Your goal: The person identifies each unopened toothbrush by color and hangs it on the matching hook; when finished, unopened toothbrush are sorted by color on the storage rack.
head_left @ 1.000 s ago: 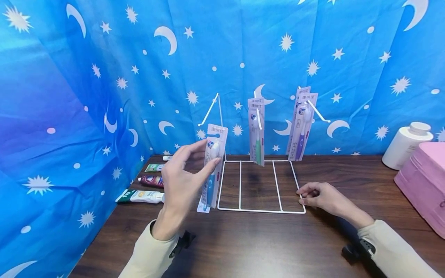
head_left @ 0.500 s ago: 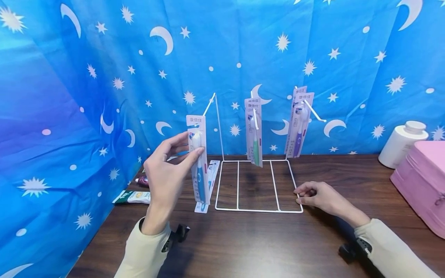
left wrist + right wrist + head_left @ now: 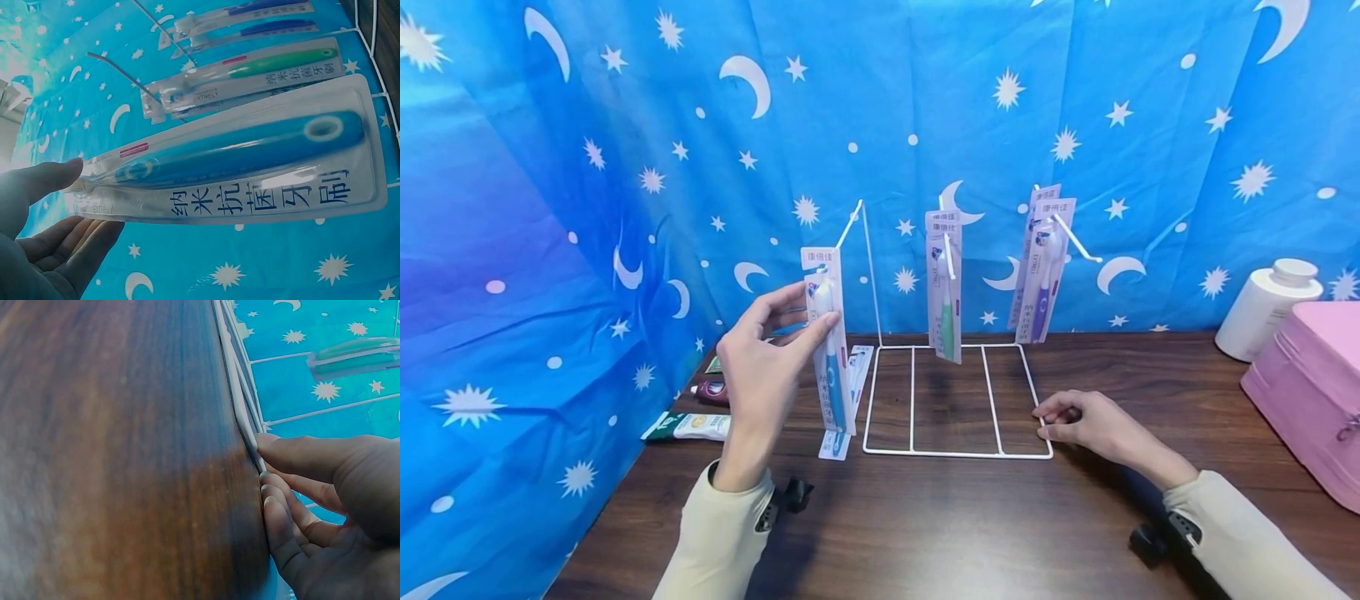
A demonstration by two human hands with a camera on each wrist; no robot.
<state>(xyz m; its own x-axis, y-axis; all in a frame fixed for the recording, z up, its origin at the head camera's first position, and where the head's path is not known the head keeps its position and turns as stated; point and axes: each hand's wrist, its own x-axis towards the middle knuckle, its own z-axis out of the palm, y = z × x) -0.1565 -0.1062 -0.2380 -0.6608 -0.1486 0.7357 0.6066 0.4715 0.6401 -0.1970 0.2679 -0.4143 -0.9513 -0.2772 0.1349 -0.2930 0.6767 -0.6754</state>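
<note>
My left hand pinches a packaged blue toothbrush between thumb and fingers, near the upper part of its card. The card hangs upright at the white wire rack's left hook, covering the hook's tip; whether the hook passes through the card's hole I cannot tell. In the left wrist view the blue handle points away from the thumb. My right hand grips the right front corner of the rack's base. Packaged green toothbrushes hang on the middle hook, purple ones on the right hook.
Another packaged toothbrush lies on the table left of the rack, partly hidden. Toothpaste tubes, including a white and green one, lie farther left. A white bottle and a pink case stand at right. A blue curtain hangs behind.
My left hand has carried the toothbrush leftward and slightly up, so its card now overlaps the left hook's end. The right hand keeps its hold on the rack.
</note>
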